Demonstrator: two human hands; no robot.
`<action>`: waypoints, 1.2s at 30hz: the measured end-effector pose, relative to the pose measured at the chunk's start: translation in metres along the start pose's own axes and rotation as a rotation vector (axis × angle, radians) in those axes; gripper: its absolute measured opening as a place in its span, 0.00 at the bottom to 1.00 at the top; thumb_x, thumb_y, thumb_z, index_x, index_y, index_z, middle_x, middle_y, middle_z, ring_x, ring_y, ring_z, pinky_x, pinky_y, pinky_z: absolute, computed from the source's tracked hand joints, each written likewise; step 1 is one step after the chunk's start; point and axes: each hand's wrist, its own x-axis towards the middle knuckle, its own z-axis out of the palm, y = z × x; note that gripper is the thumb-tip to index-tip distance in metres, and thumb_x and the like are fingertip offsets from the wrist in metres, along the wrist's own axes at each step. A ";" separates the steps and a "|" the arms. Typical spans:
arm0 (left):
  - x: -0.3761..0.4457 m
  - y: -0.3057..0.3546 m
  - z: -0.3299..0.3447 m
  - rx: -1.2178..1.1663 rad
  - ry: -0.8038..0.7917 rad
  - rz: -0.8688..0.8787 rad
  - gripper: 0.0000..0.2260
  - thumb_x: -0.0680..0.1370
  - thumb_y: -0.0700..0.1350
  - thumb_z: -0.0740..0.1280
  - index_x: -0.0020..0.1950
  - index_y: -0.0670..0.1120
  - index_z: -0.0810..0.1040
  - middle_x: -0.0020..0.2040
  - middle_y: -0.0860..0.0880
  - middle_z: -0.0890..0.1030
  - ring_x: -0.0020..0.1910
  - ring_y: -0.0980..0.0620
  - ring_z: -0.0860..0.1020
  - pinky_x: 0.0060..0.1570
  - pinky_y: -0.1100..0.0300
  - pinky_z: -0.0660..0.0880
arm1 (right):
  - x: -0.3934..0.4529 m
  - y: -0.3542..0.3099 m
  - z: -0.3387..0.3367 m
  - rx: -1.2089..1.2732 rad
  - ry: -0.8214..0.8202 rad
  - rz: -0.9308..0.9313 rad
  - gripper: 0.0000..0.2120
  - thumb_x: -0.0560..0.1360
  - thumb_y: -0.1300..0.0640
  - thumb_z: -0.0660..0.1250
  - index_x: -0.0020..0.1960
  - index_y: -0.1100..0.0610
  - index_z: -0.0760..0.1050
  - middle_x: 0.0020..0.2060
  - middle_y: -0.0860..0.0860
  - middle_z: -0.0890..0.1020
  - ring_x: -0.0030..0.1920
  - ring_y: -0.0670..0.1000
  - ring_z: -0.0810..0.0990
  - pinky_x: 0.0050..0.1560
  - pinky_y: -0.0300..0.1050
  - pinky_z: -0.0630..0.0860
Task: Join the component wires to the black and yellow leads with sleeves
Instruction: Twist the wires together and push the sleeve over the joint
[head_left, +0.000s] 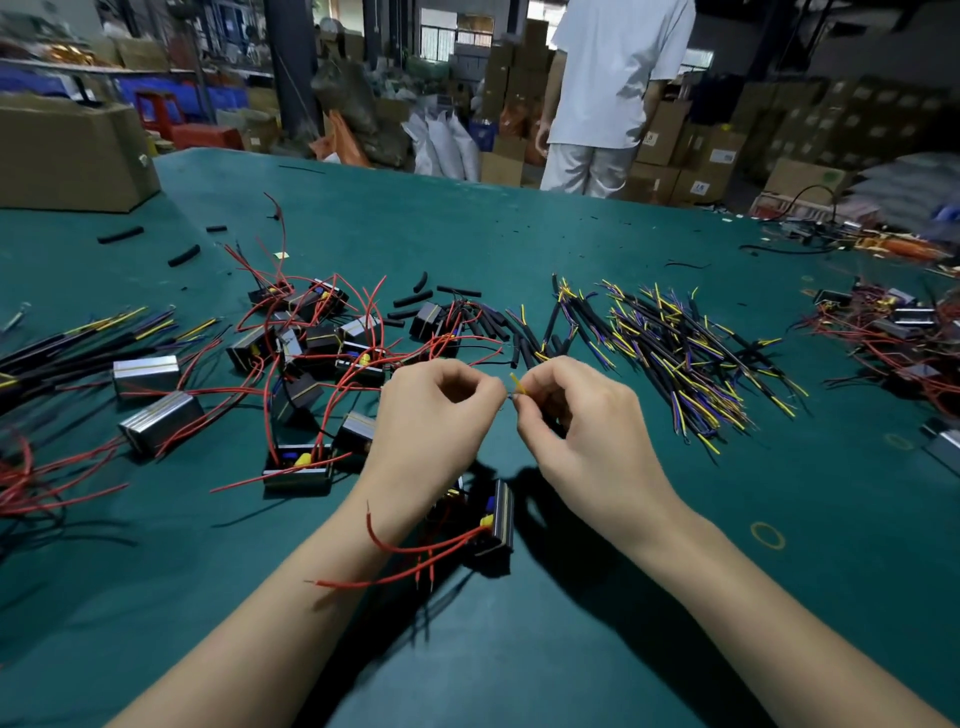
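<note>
left hand (436, 410) pinched a thin component wire end | joint between fingertips, above component (493, 519) | right hand (576, 415) pinched yellow lead (516, 381) | risk: twist slipping loose if either pinch eased

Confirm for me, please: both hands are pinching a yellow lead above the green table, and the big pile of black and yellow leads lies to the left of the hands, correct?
Not quite. The head view shows the big pile of black and yellow leads lying to the right of the hands, not the left; the boxed components with red wires are on the left. The rest holds: the left hand and right hand pinch a yellow lead above the green table.
</note>
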 end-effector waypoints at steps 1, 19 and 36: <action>-0.001 0.000 0.001 -0.017 0.025 0.008 0.06 0.73 0.42 0.69 0.37 0.44 0.83 0.31 0.52 0.80 0.31 0.58 0.74 0.35 0.65 0.70 | 0.001 -0.001 0.000 0.045 0.012 0.047 0.05 0.74 0.63 0.68 0.41 0.56 0.75 0.33 0.44 0.76 0.33 0.41 0.73 0.36 0.30 0.67; -0.003 -0.005 0.000 0.041 0.035 0.397 0.05 0.74 0.41 0.72 0.39 0.41 0.81 0.38 0.52 0.80 0.39 0.61 0.76 0.46 0.68 0.70 | 0.009 -0.003 -0.011 0.712 -0.082 0.551 0.10 0.76 0.63 0.66 0.36 0.56 0.78 0.27 0.46 0.77 0.29 0.45 0.70 0.33 0.35 0.68; 0.000 -0.013 -0.001 0.080 0.079 0.524 0.05 0.74 0.39 0.69 0.37 0.43 0.79 0.37 0.50 0.78 0.39 0.59 0.75 0.43 0.66 0.70 | 0.008 -0.003 -0.008 0.567 -0.123 0.503 0.09 0.76 0.62 0.67 0.37 0.56 0.78 0.28 0.47 0.78 0.27 0.43 0.72 0.32 0.33 0.69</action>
